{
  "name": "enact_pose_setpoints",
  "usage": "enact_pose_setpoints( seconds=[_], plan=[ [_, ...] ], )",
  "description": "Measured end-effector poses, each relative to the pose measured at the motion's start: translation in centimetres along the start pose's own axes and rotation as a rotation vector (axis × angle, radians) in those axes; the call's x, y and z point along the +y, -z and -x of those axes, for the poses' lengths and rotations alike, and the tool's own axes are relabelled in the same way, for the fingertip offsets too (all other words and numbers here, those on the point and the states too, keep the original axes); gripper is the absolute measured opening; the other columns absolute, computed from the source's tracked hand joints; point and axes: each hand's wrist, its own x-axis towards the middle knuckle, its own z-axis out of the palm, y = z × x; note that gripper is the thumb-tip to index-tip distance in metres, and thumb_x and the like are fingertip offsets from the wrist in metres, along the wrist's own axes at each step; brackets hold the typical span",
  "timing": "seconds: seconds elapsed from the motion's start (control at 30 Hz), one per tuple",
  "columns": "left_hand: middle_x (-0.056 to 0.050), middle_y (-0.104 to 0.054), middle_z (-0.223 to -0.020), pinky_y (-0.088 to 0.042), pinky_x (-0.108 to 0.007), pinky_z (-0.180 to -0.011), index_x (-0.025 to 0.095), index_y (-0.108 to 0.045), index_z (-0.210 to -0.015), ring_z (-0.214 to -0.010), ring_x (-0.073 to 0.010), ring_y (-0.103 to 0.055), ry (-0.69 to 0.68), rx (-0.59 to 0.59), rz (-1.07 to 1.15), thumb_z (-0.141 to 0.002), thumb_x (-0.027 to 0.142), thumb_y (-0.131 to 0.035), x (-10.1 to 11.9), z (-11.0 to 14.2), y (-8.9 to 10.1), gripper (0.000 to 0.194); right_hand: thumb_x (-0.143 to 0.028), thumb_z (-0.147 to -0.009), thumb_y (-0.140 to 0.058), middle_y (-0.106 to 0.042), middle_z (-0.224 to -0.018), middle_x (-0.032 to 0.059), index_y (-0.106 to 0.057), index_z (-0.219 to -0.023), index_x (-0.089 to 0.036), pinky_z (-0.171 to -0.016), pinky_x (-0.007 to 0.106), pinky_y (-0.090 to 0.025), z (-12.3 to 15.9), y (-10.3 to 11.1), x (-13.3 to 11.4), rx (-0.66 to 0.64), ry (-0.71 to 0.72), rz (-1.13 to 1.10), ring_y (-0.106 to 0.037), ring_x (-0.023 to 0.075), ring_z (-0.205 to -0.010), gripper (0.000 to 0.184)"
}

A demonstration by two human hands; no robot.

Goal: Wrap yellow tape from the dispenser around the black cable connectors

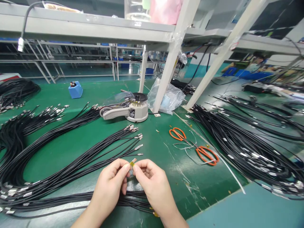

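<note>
Thumb and fingertips of my left hand [110, 182] pinch a small cable end, whose short metallic tip [134, 160] points up and away. A bit of translucent yellow tape [132, 163] sits at that end, pinched by my right hand [153, 182]. My fingertips nearly meet around it, so most of the piece is hidden. Beneath my hands lies a bundle of black cables [133, 201], with yellow-taped ends by my right wrist. Just beyond my left hand, another bundle of black cables [102, 147] has silvery ends.
A round grey tape dispenser [137, 110] stands behind my hands. Orange-handled scissors [206, 155] lie at right among pale thread. A cable pile [237, 148] covers the right side. A blue holder [75, 90] stands back left. White posts [169, 60] rise from the bench; a person works far right.
</note>
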Motion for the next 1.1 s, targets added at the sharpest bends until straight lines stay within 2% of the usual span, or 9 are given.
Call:
enact_pose_setpoints(
  seconds=[0.23, 0.37, 0.63, 0.8, 1.1],
  plan=[
    [0.005, -0.051, -0.055, -0.035, -0.02, -0.041, 0.015, -0.054, -0.064, -0.037, -0.0058, -0.046, 0.048, -0.018, 0.096, -0.075, 0.045, -0.06, 0.4, -0.2, 0.0, 0.032, -0.028, -0.074, -0.063, -0.068, -0.068, 0.0037, -0.065, -0.069, -0.015, -0.062, 0.027, -0.05, -0.1, 0.0, -0.1, -0.016, -0.001, 0.03, -0.062, 0.0162, -0.064, 0.014],
    [0.005, -0.051, -0.055, -0.034, -0.018, -0.037, 0.015, -0.055, -0.063, -0.037, -0.0052, -0.044, 0.087, -0.067, 0.243, -0.072, 0.042, -0.065, 0.5, -0.3, 0.1, 0.03, -0.028, -0.074, -0.064, -0.067, -0.065, 0.0018, -0.065, -0.068, -0.016, -0.062, 0.027, -0.05, 0.0, 0.1, -0.3, -0.021, 0.004, 0.025, -0.062, 0.0156, -0.063, 0.014],
    [0.005, -0.046, -0.046, -0.031, -0.015, -0.034, 0.013, -0.058, -0.061, -0.036, -0.0041, -0.039, 0.144, -0.231, 0.455, -0.073, 0.037, -0.068, 0.7, -0.3, 0.5, 0.029, -0.029, -0.077, -0.063, -0.066, -0.071, 0.0011, -0.065, -0.072, -0.016, -0.068, 0.027, -0.048, -0.1, 0.4, -0.2, -0.101, 0.041, -0.008, -0.06, 0.0149, -0.069, 0.014],
    [0.007, -0.041, -0.04, -0.027, -0.015, -0.034, 0.012, -0.059, -0.061, -0.033, -0.0031, -0.032, 0.183, -0.346, 0.472, -0.071, 0.038, -0.069, 0.8, -0.6, 1.3, 0.029, -0.028, -0.076, -0.064, -0.065, -0.071, -0.0001, -0.064, -0.072, -0.016, -0.067, 0.025, -0.046, 0.0, 0.7, -0.1, -0.142, 0.038, -0.027, -0.058, 0.0136, -0.068, 0.012],
    [0.006, -0.04, -0.04, -0.027, -0.016, -0.035, 0.011, -0.061, -0.061, -0.032, -0.003, -0.033, 0.237, -0.551, 0.523, -0.072, 0.033, -0.068, 0.4, -1.0, 1.9, 0.026, -0.026, -0.07, -0.073, -0.061, -0.068, -0.0031, -0.063, -0.073, -0.018, -0.063, 0.023, -0.043, 0.1, 1.2, 0.4, -0.216, -0.036, -0.164, -0.054, 0.0112, -0.064, 0.013]
  ],
)
